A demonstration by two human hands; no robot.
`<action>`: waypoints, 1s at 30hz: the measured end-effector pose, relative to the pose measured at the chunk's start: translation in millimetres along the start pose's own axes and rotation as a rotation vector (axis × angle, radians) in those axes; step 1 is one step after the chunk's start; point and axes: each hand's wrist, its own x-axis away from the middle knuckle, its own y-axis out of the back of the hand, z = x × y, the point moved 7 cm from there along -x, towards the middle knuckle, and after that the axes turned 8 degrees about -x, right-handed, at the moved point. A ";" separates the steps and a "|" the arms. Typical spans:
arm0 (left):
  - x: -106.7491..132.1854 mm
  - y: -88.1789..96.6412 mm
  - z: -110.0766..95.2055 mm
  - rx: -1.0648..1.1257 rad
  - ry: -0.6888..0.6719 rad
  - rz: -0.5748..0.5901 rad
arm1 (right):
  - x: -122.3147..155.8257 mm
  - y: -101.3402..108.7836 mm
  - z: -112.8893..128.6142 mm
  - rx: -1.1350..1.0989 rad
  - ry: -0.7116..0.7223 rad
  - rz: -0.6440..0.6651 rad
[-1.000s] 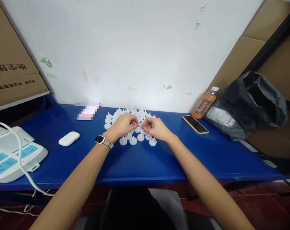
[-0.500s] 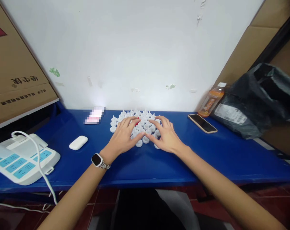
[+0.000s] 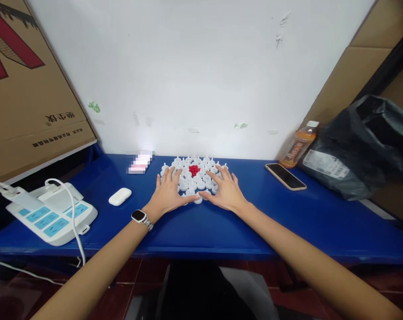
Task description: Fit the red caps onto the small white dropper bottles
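Many small white plastic nozzle caps (image 3: 200, 183), several with thin upright tips, are grouped on the blue table (image 3: 201, 226). A small heap of red pieces (image 3: 194, 170), too small to name, lies in their midst. My left hand (image 3: 166, 191) rests at the left edge of the caps, fingers spread and the thumb pointing inward. Mirroring it on the right side is my right hand (image 3: 226, 191), its fingers also apart. Both thumb tips nearly meet at the near edge of the group. Some caps are hidden under my fingers.
On the left are a white power strip (image 3: 54, 222) with cables and a white earbud case (image 3: 120, 196). To the right lie a phone (image 3: 285, 176), an orange drink bottle (image 3: 298, 144) and a dark plastic bag (image 3: 351, 142). A white wall (image 3: 201, 80) rises behind the table.
My hands have spread outward from over the middle to the sides of the caps, uncovering the red heap. The camera view has shifted slightly, so the surroundings appear further right.
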 end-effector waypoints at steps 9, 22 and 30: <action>-30.1 -7.9 7.5 0.024 0.007 0.015 | -29.8 -13.7 -14.1 -0.021 -0.024 -0.002; -20.3 26.0 -5.6 -0.011 -0.119 -0.262 | -21.6 4.6 -5.1 -0.062 0.119 -0.190; -48.3 50.6 -35.7 0.060 -0.341 -0.275 | -15.8 15.5 5.8 -0.178 0.195 -0.208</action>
